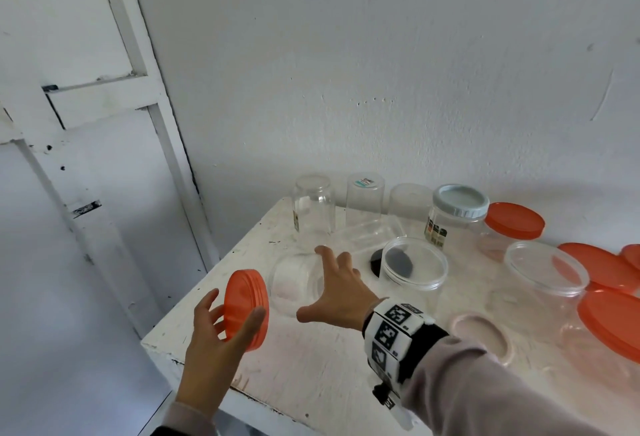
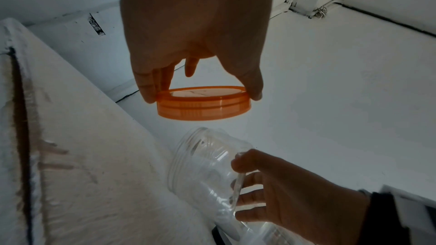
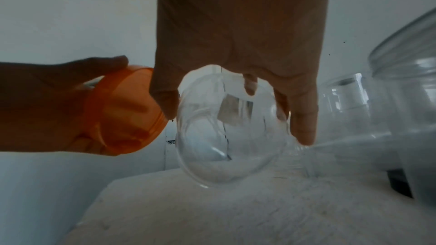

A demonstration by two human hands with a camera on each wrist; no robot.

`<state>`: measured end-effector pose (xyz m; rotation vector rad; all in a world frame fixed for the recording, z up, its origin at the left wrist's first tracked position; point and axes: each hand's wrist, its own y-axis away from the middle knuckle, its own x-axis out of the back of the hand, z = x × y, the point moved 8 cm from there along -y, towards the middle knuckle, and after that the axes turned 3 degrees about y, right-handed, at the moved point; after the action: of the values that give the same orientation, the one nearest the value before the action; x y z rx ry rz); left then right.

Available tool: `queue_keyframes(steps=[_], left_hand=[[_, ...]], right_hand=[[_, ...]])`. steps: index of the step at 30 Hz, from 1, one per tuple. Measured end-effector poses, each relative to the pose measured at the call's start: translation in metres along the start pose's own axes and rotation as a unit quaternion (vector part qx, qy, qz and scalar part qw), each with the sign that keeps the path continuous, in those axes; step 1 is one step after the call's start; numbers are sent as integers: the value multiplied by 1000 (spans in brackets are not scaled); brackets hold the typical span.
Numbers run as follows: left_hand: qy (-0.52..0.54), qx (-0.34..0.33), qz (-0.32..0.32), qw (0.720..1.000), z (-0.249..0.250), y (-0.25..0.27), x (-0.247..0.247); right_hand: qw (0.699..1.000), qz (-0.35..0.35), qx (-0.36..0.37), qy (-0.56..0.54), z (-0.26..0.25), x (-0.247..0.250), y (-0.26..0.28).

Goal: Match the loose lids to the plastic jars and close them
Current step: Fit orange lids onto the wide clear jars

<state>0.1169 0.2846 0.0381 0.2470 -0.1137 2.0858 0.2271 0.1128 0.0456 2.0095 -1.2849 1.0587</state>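
White table (image 1: 311,383) under hands. Clear jar (image 1: 294,283) on side, mouth toward orange lid (image 1: 246,309), just beside. Left hand (image 1: 211,342) grips lid; right hand (image 1: 341,292) grasps jar.

Translucent orange plastic lid (image 1: 246,311); clear glossy jar (image 1: 294,283); scuffed matt table (image 1: 311,366)

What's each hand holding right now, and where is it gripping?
Left hand pinches the orange lid by its rim. Right hand grips the clear jar, lying sideways, around its body.
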Motion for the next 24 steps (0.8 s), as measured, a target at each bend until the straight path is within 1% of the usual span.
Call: queue_keyframes(steps=[2, 5, 9, 14, 19, 24], left_hand=[[15, -1, 11, 1000, -2, -2, 0], [11, -5, 1, 1000, -4, -5, -5], [6, -13, -8, 1000, -3, -3, -8], [-10, -14, -19, 1000, 0, -3, -11], [-35, -28, -38, 998, 7, -3, -16], [-65, -45, -60, 995, 11, -6, -23]], right_hand=[[1000, -12, 4, 0, 5, -1, 7], [1000, -7, -1, -9, 12, 1, 14], [998, -21, -19, -56, 18, 4, 18], [999, -26, -14, -40, 22, 6, 24], [994, -61, -45, -79, 37, -8, 29], [989, -98, -49, -102, 49, -20, 33]])
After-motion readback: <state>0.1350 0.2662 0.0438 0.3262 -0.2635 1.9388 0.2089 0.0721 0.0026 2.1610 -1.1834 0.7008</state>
